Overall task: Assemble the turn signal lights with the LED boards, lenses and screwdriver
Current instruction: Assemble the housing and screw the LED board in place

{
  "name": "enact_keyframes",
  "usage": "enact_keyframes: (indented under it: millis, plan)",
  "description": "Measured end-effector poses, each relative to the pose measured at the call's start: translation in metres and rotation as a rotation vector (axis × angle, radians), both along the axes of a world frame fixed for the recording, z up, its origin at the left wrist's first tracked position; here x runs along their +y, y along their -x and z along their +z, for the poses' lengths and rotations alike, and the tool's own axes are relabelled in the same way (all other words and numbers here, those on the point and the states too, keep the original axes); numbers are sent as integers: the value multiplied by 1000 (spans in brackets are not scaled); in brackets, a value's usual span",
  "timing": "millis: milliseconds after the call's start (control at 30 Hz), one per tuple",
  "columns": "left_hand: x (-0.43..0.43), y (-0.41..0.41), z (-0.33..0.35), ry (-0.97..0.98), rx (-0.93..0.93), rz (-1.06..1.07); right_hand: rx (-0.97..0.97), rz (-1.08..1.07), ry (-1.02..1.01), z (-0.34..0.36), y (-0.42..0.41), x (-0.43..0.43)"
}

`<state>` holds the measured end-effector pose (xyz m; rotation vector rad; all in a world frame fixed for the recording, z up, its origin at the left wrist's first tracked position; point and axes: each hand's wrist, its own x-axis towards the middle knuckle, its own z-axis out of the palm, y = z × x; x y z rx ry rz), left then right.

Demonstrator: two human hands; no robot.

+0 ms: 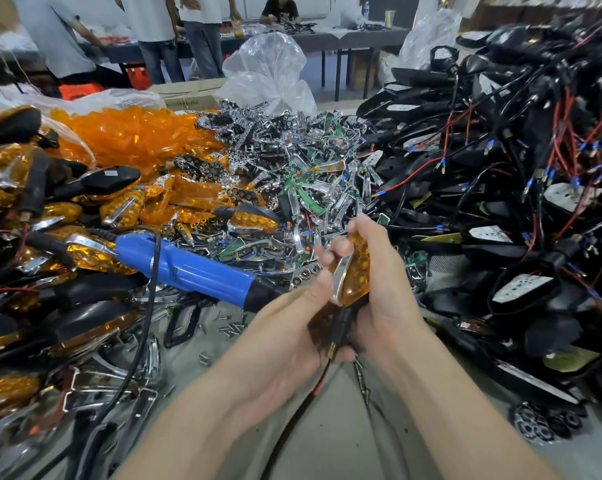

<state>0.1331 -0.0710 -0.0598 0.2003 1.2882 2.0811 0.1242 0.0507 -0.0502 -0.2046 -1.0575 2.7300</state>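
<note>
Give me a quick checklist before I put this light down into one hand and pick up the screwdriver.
1. Grip on the turn signal light: ok. The left hand and right hand both hold it.
2. Amber lens fully seated in the housing: cannot tell, fingers cover its edges.
3. Screwdriver within reach: ok. It lies untouched just left of the hands.
4. Screws available: ok. Several lie loose below its tip.
5. A hand free for the tool: not ok, both are occupied.
</note>
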Motion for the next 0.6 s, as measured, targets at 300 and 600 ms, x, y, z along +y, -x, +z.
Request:
enact_keyframes:
  millis: [300,600]
  plan:
    - [-14,0,9,-26,10,-95,39,32,-437,3,-9,-2]
    - [-14,-4,-1,295,391,116,116,29,-670,-5,-13,-7]
